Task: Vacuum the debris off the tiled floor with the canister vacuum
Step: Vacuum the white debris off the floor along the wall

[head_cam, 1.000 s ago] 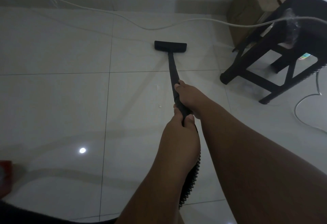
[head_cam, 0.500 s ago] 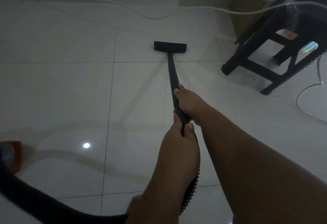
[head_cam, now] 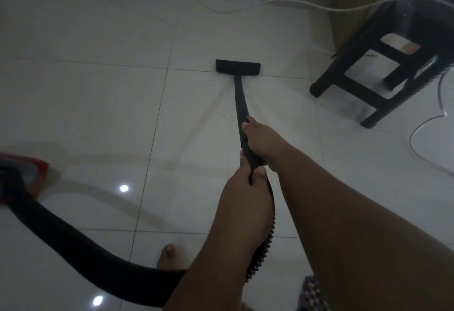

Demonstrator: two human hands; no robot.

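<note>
Head view: both hands (head_cam: 248, 163) around black wand (head_cam: 242, 109), nozzle (head_cam: 237, 66) ahead.

Black vacuum parts on pale glossy tile

The floor head (head_cam: 237, 66), wand (head_cam: 241, 104) and ribbed hose (head_cam: 73, 244) are black; the canister (head_cam: 29, 175) red; the floor (head_cam: 86, 104) off-white with thin dark grout lines; the stool (head_cam: 383, 60) black; the cord (head_cam: 294, 5) white.

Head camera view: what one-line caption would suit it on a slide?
Both hands grip a black vacuum wand, its floor head on pale tiles near a dark stool.
</note>
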